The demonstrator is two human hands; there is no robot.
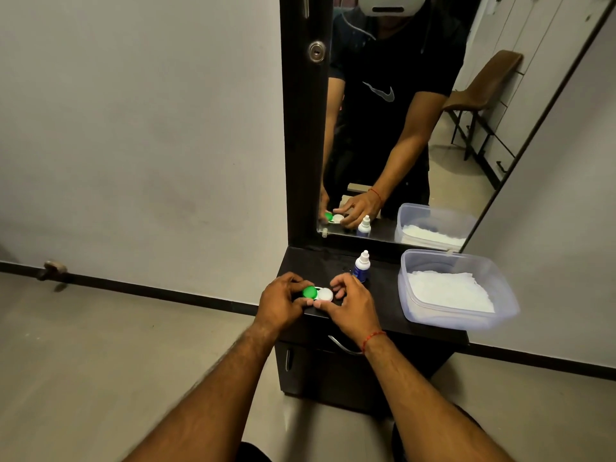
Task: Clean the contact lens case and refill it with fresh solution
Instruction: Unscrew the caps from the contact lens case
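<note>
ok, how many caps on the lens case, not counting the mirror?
2. The green cap is on the left, gripped by the left hand; the white cap is right beside it, gripped by the right hand. None looks hidden.

The left hand (280,303) and right hand (350,303), both curled round the contact lens case with green and white lids (318,293), fill the front left corner of the black cabinet top (383,305). Just behind the right hand, an upright white-and-blue dropper bottle (361,267) blocks a straight reach back. Bare top lies between that bottle and the clear plastic tub of white tissue (450,320) at the right end. The black-framed mirror (443,181) closes the rear; left and front sides are open.
</note>
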